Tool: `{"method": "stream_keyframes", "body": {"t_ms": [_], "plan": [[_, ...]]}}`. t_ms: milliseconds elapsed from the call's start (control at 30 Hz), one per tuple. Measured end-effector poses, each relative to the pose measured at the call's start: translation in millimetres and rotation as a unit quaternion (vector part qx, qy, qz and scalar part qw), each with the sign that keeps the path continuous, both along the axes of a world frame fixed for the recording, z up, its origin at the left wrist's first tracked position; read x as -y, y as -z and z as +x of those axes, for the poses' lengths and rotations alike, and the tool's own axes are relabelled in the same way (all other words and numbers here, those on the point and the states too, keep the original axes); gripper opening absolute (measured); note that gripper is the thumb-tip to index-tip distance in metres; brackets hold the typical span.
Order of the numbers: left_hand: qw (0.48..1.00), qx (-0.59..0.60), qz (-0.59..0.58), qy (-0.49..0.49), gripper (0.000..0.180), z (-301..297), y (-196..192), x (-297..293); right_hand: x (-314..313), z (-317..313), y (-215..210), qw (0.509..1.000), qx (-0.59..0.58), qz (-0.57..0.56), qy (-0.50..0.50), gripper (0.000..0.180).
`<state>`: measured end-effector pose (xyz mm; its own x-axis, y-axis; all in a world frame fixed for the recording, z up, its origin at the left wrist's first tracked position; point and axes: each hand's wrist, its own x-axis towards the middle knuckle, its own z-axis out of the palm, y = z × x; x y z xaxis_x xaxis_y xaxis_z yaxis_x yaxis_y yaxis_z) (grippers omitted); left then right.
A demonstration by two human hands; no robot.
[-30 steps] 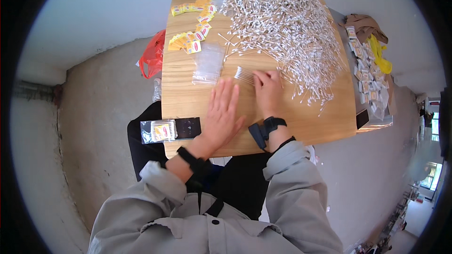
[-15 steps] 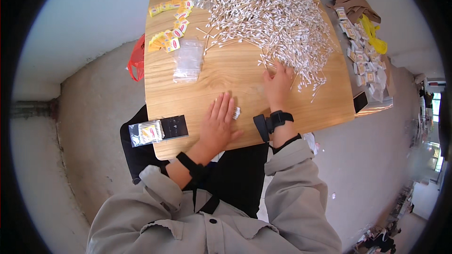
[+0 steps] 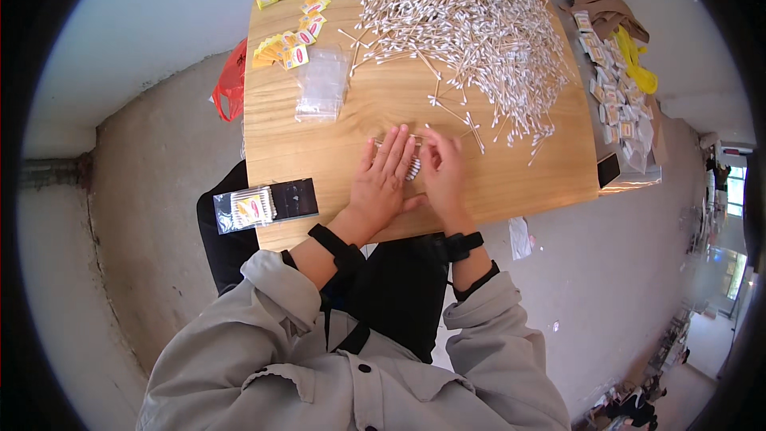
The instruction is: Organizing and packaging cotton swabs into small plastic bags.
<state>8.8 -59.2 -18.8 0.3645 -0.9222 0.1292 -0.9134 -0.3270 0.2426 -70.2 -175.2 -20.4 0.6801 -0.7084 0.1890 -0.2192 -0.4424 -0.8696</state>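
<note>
A small bundle of cotton swabs (image 3: 412, 168) lies on the counter (image 3: 319, 152) between my left hand (image 3: 383, 183) and right hand (image 3: 443, 175), both flattened to square it, near the big swab heap (image 3: 471, 24).

The person wears a light grey jacket (image 3: 319, 367) with a turned-down collar and dark round buttons down the front. Both sleeves are pushed up the forearms, their cuffs bunched in loose folds. A black strap (image 3: 339, 247) wraps the left forearm just behind the left hand (image 3: 383, 183), broad and flat like a fabric band. The right wrist carries a black watch (image 3: 459, 246) with a dark band, close behind the right hand (image 3: 443, 175). Below the jacket, black trousers (image 3: 391, 295) cover the lap, and a thin black cord hangs down the chest
</note>
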Motion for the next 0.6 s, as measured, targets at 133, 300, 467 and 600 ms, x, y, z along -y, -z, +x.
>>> {"method": "stream_keyframes", "body": {"t_ms": [133, 300, 467, 600], "plan": [[0.999, -0.031, -0.015, 0.008, 0.100, -2.8, -1.6, -4.4, 22.8, -19.2, 1.6, 0.991, -0.043, -0.062, 0.113, 0.021], [0.999, -0.033, -0.013, 0.010, 0.098, -9.7, -3.0, -17.9, 22.7, -22.0, -10.8, 0.971, -0.186, -0.061, 0.137, 0.033], [0.999, -0.043, 0.008, 0.020, 0.095, -15.7, -10.3, -30.4, 26.6, -13.5, -11.9, 0.979, -0.156, -0.079, 0.107, 0.023], [0.999, -0.038, 0.003, 0.034, 0.100, -11.3, -8.8, -26.4, 34.7, -8.3, -8.1, 0.991, -0.114, -0.058, 0.048, 0.007]]}}
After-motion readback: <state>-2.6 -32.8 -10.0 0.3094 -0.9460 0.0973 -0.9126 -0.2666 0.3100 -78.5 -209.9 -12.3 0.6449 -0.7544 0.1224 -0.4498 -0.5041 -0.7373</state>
